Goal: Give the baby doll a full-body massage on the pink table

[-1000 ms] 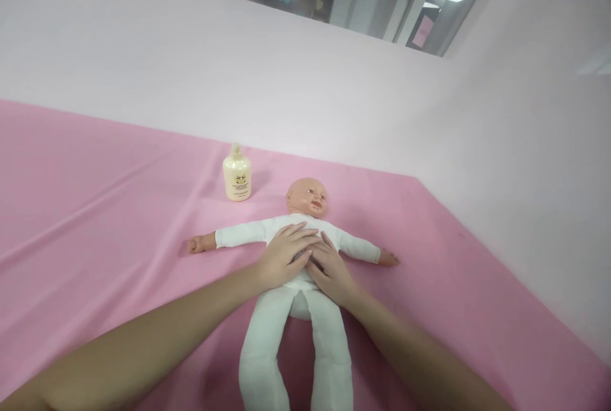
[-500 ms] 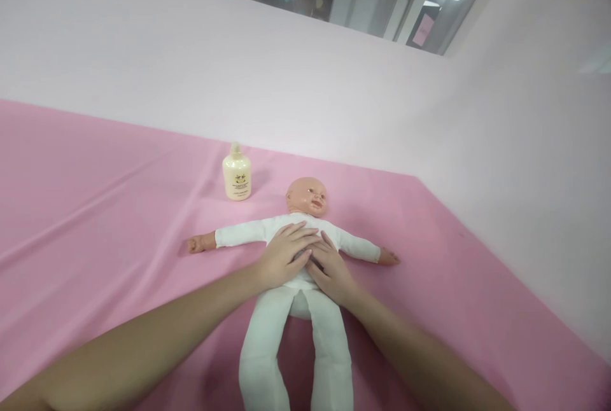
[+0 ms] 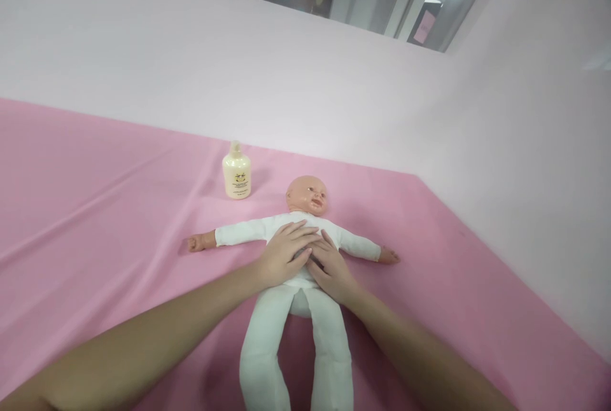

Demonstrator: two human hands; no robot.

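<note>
Doll lies face up on the pink cloth, between the person's forearms, its arms spread wide and its legs pointing toward the wearer. The left hand and right hand both rest palm down on its white torso, fingers outstretched and meeting at the middle, clamped on nothing. Left fingertips seem to overlap the right ones, though the join is too crowded to be sure.

Flat palms, relaxed fingers and light, even pressure suit this contact best, centred so that the soft body does not roll or dent to one side.

For moving, the broadest room lies to the left, where the cloth is slightly creased. On the right it runs out at a slanting edge, and past the head it soon ends at the white wall. An upright pump bottle stands near the head on the left; a leftward sweep there should give it berth.
</note>
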